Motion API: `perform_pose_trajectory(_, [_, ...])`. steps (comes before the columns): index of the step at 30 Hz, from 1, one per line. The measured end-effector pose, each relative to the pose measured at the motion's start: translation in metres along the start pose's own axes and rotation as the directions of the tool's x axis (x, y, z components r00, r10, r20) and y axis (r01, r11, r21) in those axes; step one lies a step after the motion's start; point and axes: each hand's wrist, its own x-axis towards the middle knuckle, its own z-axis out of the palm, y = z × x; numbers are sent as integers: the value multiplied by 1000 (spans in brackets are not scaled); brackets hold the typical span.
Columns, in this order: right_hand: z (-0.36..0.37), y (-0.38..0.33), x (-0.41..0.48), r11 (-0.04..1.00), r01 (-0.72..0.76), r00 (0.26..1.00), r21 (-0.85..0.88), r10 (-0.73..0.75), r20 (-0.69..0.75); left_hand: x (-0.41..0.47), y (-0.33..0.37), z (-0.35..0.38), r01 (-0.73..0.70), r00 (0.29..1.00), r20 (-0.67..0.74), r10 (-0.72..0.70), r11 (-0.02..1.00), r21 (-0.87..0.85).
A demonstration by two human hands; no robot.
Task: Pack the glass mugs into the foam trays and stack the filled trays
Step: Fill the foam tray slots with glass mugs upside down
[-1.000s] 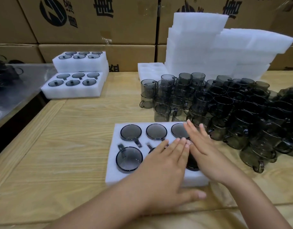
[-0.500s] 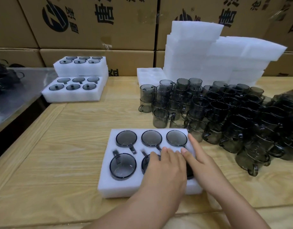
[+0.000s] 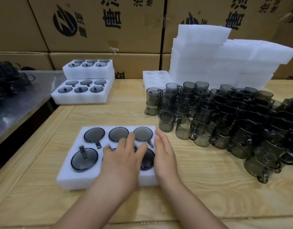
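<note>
A warehouse packing station: printed cartons stacked across the top of the frame, foam trays piled upper right, loose glass mugs massed on a wooden table.

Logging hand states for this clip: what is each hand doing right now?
Left hand: open, fingers flat on the mugs in the foam tray.
Right hand: open, lying along the tray's right edge, holding nothing.

The foam tray under the fingers is white, its mugs smoky grey, the table pale wood-grain, and the cartons beyond them brown with black print.
</note>
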Motion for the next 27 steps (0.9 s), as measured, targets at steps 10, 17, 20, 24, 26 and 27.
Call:
perform_pose_trajectory(10, [46,7,25,971,126,984,-202,-95,153,28,-102,25,77,977,-170,-132,951,-299])
perform_pose_trajectory(17, [40,13,22,928,61,975,-367,23,221,11,-169,53,578,722,359,-592,229,-783])
perform_pose_trajectory(20, [38,11,30,991,-30,971,-132,60,233,11,-161,53,458,753,320,-575,110,-882])
perform_pose_trajectory(24, [37,9,37,971,-68,970,228,11,242,18,-155,40,74,796,281,-536,-375,-924])
perform_pose_trajectory(26, [40,8,36,926,-115,965,358,19,261,27,-142,33,-167,777,265,-571,-593,-788])
perform_pose_trajectory(27, [42,7,35,914,-121,964,388,15,264,31,-133,30,-271,754,260,-603,-647,-713])
